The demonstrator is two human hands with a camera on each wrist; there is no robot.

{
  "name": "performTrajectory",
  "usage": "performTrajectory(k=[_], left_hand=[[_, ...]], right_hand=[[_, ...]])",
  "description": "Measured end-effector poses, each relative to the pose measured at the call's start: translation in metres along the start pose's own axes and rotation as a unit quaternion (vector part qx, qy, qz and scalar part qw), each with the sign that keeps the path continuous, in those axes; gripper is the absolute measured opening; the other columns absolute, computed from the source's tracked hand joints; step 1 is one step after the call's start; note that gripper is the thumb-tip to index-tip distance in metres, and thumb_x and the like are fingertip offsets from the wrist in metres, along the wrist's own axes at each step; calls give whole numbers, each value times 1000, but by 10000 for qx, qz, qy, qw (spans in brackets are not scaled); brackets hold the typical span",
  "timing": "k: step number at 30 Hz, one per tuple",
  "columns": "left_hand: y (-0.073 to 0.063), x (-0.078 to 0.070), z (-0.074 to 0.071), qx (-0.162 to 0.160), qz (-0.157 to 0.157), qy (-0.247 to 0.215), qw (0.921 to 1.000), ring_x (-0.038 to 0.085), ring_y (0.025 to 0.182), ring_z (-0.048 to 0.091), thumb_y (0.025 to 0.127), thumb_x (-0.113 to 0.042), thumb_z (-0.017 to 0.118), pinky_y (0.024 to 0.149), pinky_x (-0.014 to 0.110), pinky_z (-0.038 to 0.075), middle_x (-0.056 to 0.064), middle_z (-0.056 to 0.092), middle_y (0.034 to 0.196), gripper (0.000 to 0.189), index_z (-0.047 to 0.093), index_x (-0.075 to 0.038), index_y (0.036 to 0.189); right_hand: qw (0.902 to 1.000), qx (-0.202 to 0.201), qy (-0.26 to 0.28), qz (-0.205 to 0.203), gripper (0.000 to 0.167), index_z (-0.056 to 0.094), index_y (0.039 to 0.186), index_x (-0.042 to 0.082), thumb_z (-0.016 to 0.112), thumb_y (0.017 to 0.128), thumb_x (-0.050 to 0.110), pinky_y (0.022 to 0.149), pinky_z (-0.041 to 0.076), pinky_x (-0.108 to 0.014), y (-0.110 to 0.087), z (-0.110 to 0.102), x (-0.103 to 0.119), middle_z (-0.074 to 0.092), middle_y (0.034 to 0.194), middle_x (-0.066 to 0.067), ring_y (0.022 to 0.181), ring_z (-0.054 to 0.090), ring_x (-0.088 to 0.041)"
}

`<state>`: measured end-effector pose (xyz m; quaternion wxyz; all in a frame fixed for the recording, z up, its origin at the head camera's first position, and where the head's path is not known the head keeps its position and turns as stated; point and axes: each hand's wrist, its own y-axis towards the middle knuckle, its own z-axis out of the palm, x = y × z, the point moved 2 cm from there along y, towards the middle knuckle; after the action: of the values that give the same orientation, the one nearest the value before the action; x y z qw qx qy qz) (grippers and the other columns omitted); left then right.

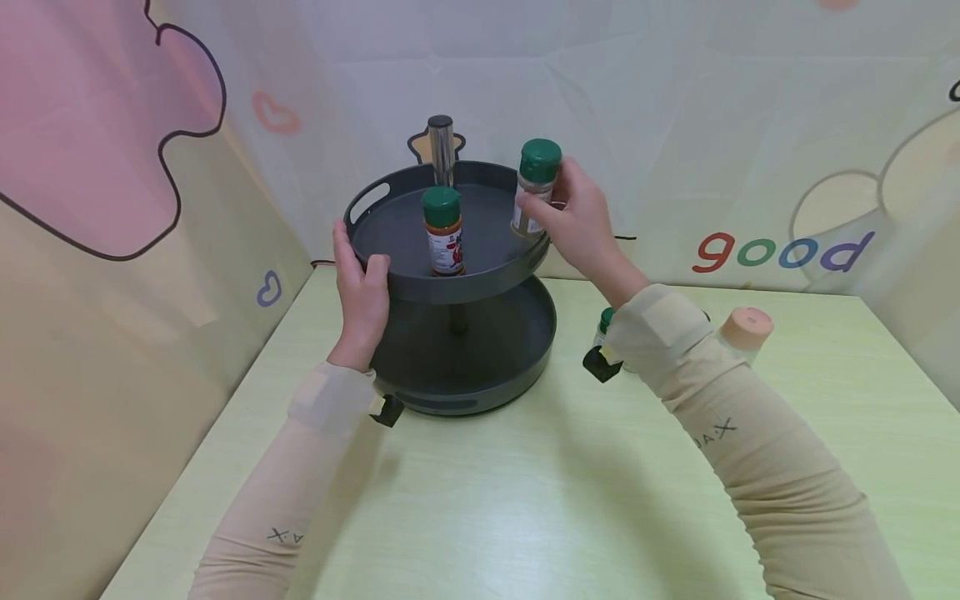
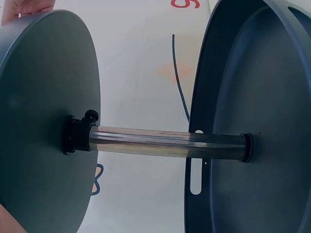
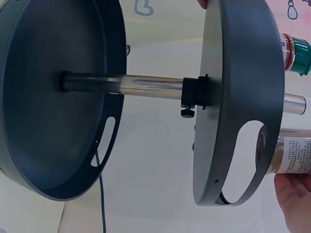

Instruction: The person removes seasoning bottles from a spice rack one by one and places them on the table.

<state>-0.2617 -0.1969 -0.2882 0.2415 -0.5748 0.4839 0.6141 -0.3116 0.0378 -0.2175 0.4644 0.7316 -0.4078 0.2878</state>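
Note:
My right hand (image 1: 581, 212) holds a spice jar with a green lid (image 1: 540, 162), thumb in front, at the right side of the upper tray (image 1: 405, 287). In the right wrist view this jar (image 3: 295, 155) shows a printed white label and brown contents beside the tray's handle slot. My left hand (image 1: 362, 300) rests against the tray's left outer wall, fingers extended up along it and thumb near the rim. Another green-lidded spice jar (image 1: 444, 237), with reddish contents, stands upright near the tray's front edge.
The lower tray (image 1: 525, 379) of the dark two-tier stand sits on the table (image 1: 480, 500). A metal post (image 2: 146, 141) joins the tiers. Right of the stand, partly behind my right sleeve, are a green-lidded jar (image 1: 606, 321) and a pink-capped container (image 1: 747, 327). A printed cloth hangs behind.

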Motion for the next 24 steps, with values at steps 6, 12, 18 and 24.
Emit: performTrajectory(k=[6,12,18,24], left_hand=[[0,0,0,0,-15,-6,10000,6,136,3,85,-16,36,112,30,7,-5,2,150,67,2,-17,143],[0,1,0,7,-42,-24,10000,6,136,3,85,-17,37,112,30,7,-8,2,149,67,2,-18,143],[0,1,0,15,-28,-68,10000,7,136,4,85,-17,37,112,31,7,-7,2,149,67,2,-16,143],[0,2,0,27,-28,-82,10000,7,136,4,86,-18,36,112,31,8,-7,1,149,67,2,-18,143]], right_hand=[[9995,-148,198,-190,40,44,119,9,56,84,24,87,44,-31,-2,-4,4,57,110,-8,95,53,-14],[9980,-351,468,-224,39,44,119,9,55,84,23,82,43,-26,-7,-10,1,57,106,-7,87,51,-12],[9961,-590,628,-211,37,45,118,8,54,85,23,79,42,-26,-14,-15,-6,56,104,-6,84,49,-13],[9942,-811,652,-252,37,46,118,8,54,85,22,83,43,-29,-19,-19,-11,54,106,-5,84,51,-13]])
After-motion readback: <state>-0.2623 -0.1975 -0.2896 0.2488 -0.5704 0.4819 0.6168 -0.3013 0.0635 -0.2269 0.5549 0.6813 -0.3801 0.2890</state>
